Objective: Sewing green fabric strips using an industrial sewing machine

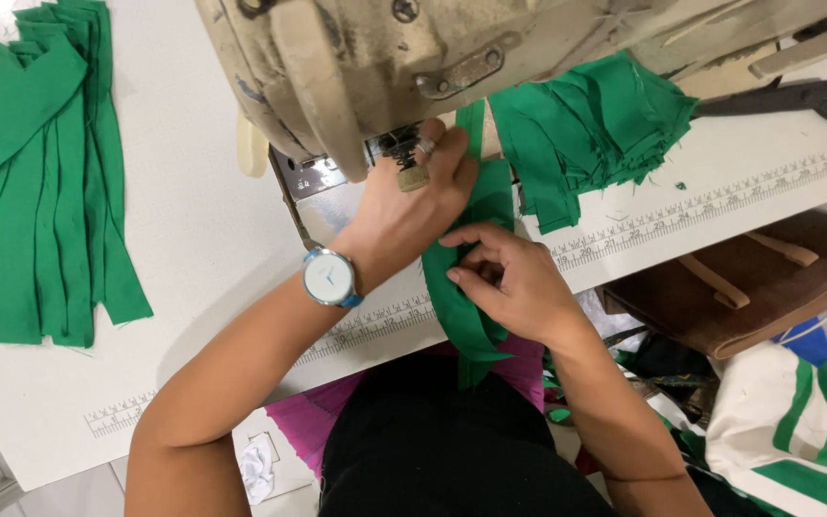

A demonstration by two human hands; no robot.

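Note:
A green fabric strip (459,316) runs from the needle area of a beige sewing machine (356,57) down over the table's front edge. My left hand (412,206), with a white-faced watch on its wrist, lies flat on the strip right at the presser foot (412,172). My right hand (509,278) pinches the strip's folded edge a little nearer to me, fingers curled on the cloth.
A bundle of long green strips (40,182) lies at the left on the white table (203,239). A pile of green pieces (586,134) sits right of the machine. Black scissors (815,101) lie at the far right. A brown bag (739,287) and a white-green bag (796,421) stand beside me.

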